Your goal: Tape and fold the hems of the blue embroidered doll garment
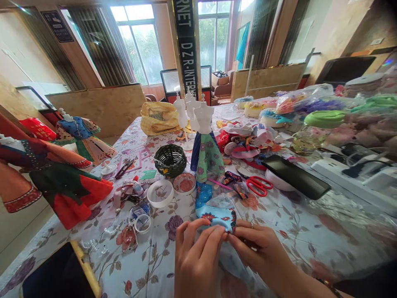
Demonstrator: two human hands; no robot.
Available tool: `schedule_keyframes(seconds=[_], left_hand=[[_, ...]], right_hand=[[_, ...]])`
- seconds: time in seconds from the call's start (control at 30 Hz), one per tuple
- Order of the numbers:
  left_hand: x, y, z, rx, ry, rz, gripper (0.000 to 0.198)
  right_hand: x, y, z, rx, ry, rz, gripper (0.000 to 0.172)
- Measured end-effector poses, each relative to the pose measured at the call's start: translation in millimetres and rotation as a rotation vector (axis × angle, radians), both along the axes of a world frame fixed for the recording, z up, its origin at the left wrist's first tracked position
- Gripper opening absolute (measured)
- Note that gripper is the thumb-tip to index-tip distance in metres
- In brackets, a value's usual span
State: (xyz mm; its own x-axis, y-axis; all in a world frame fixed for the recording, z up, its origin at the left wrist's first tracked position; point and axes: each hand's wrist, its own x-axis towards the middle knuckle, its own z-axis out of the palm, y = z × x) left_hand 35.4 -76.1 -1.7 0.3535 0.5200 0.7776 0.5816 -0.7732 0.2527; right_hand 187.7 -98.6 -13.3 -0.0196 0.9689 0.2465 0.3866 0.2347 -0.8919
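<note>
Between left hand [200, 248] and right hand [260, 244]: pinched blue fabric [218, 212].

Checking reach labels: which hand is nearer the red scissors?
Right. The right hand pinches the blue cloth, on the person's side of the red scissors; the left hand holds the same cloth, farther left.

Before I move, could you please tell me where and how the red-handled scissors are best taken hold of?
I'd grip the red handle loops, coming from the near side with the right hand once it lets go of the blue patterned cloth. The loops face near right, while the blades point far left; the phone to the right likely makes that side tighter.
</note>
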Motion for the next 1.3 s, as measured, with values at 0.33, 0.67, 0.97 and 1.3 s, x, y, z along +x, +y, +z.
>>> schedule_keyframes(seconds=[0.33,0.67,0.97,1.3], left_hand=[[-6.2,-9.9,-5.6,0.083,0.23,0.042,0.026],[-3.5,-10.0,-10.6,0.137,0.283,0.024,0.026],[-0.8,-4.7,-9.0,-0.019,0.058,-0.051,0.02],[5.6,-3.7,-7.1,-0.351,-0.223,-0.064,0.014]], right_hand=[[-1.1,-3.5,-0.2,0.092,-0.063,-0.016,0.033],[-0.6,-5.0,-2.6,0.306,-0.107,-0.093,0.025],[-2.0,-3.3,-2.8,0.379,-0.124,-0.141,0.024],[-2.3,-5.1,-4.2,0.246,-0.091,-0.084,0.027]])
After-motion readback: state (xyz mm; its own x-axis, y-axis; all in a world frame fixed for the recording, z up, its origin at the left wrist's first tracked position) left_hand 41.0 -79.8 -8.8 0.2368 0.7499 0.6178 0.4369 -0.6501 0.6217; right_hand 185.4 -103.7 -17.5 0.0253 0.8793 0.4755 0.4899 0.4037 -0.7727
